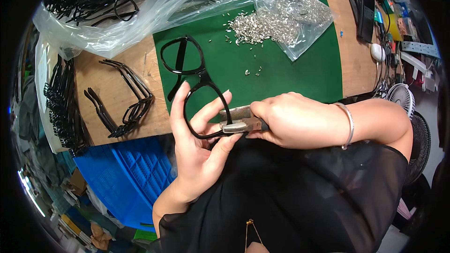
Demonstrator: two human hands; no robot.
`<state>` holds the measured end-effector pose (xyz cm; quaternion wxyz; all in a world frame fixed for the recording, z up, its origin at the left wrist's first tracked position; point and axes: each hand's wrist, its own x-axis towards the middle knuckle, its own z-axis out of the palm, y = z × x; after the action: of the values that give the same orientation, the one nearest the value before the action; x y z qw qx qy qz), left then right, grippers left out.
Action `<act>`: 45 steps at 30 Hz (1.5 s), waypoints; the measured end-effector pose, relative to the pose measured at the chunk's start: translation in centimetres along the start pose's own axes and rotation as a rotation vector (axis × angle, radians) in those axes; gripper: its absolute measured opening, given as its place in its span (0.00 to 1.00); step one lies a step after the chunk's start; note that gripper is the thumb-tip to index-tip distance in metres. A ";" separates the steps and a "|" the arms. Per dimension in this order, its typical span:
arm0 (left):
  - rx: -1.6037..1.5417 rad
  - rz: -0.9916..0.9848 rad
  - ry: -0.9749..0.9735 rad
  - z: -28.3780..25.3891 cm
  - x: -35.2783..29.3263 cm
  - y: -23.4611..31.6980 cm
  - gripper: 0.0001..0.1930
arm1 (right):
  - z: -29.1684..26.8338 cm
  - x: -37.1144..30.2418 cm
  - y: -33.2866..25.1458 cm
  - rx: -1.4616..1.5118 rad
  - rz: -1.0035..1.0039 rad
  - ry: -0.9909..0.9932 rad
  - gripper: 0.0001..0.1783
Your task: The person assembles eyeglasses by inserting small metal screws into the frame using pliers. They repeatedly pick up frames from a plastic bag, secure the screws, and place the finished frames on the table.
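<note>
My left hand (196, 157) holds a black eyeglass frame (203, 76) by its nearer rim, thumb and fingers around the lower side. No lenses are visible in it. In my right hand (300, 121) is a pair of pliers (236, 126), its jaws at the end of that nearer rim, beside my left thumb. The handles are mostly hidden under my fingers. Beyond my hands, a pile of tiny silvery metal pieces (251, 28) spills from a clear plastic bag (307, 30) onto a green mat (295, 77).
More black eyeglass frames (137, 107) lie left on the wooden table (91, 70), beside a dense row of them (65, 105). A large plastic bag (108, 42) covers the back left. Below the table edge stands a blue crate (105, 173). Right are a black phone-like device (367, 16), cables and fans (401, 97).
</note>
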<state>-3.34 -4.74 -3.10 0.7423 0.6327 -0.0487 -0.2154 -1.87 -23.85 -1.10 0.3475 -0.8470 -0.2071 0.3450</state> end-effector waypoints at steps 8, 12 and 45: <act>-0.012 -0.068 0.034 0.1 0.6 0.6 0.43 | -1.4 0.1 2.0 0.289 -0.031 -0.105 0.22; -0.016 -0.071 -0.020 0.4 1.6 -0.4 0.44 | 0.3 0.5 4.1 0.231 0.143 0.117 0.19; -0.058 0.064 0.114 3.1 -1.2 -3.9 0.24 | 3.7 2.3 0.5 0.826 -0.048 0.575 0.06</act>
<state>-6.49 -7.59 -5.98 0.7683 0.6203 -0.0204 -0.1567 -2.94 -21.20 -4.35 0.7045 -0.6944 0.0314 0.1428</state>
